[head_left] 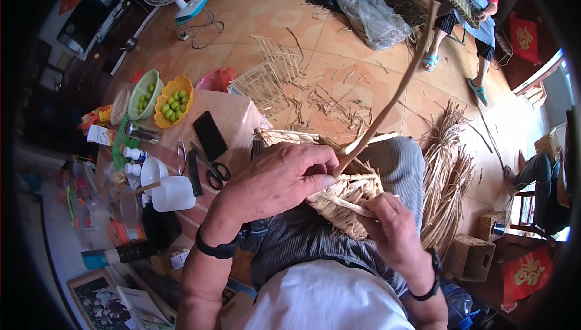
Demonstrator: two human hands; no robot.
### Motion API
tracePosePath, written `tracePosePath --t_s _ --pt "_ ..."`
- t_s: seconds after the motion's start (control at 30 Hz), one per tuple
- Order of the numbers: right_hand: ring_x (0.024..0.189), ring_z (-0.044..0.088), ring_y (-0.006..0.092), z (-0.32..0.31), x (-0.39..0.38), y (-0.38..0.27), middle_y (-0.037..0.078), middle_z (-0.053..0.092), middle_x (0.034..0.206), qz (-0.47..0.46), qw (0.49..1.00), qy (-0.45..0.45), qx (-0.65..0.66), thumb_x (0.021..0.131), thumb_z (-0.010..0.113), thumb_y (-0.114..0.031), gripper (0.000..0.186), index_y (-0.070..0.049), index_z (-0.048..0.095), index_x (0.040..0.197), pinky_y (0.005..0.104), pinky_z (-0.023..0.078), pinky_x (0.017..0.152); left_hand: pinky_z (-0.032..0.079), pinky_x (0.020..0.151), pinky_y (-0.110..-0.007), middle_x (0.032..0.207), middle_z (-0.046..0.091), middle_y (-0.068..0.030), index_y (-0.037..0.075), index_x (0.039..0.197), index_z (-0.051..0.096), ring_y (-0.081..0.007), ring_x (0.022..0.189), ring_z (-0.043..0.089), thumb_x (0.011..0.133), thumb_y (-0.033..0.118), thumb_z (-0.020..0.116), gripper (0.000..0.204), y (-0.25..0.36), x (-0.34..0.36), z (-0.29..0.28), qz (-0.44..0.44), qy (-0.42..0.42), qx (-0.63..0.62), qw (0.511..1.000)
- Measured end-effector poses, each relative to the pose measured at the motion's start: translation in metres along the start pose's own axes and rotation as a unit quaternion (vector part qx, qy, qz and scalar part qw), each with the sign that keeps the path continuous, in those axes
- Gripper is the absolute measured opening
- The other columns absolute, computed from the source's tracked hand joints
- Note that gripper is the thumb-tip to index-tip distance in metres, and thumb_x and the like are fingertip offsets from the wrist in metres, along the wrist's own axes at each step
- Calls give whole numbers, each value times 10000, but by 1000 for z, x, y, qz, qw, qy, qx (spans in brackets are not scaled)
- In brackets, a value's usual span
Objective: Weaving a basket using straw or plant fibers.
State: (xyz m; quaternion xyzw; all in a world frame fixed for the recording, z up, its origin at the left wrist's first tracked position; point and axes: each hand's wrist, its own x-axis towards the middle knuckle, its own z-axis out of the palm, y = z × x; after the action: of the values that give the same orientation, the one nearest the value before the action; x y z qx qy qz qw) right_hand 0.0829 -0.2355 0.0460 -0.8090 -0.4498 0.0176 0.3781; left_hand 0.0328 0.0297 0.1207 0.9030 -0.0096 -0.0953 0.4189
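A partly woven straw basket (346, 220) rests on my lap, over the grey striped trousers. My left hand (279, 180) lies across its rim, thumb and forefinger pinched around the foot of a long brown straw strand (387, 109). That strand rises past the basket and leans away to the upper right. At the near right side of the rim, my right hand (394, 228) is closed on a pale twisted strand (344, 203) that runs along the weave. The fingertips of my right hand are partly hidden.
Left of me, a table holds scissors (216, 174), a black phone (210, 135), a white cup (173, 194) and bowls of green fruit (173, 103). Straw bundles (446, 172) lie to my right. A wire-like rack (261, 82) stands ahead; another person (475, 3) sits far right.
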Motion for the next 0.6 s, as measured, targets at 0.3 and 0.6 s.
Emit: tracePosePath --t_s 0.3,0.6 --pt "652 610 146 -12 52 39 83 661 750 135 980 18 145 950 780 -115 135 4 718 939 318 485 598 521 785 -346 855 680 -78 12 1051 662 -191 800 653 971 211 720 223 -2 -2 5 -27 15 -25 999" --pt "710 586 59 -27 17 106 -5 659 796 243 921 -5 303 1003 724 -83 123 32 730 1048 234 465 610 519 771 -318 848 668 -43 10 1036 663 -136 804 633 988 231 721 233 -10 -3 -2 -59 -10 -109 992"
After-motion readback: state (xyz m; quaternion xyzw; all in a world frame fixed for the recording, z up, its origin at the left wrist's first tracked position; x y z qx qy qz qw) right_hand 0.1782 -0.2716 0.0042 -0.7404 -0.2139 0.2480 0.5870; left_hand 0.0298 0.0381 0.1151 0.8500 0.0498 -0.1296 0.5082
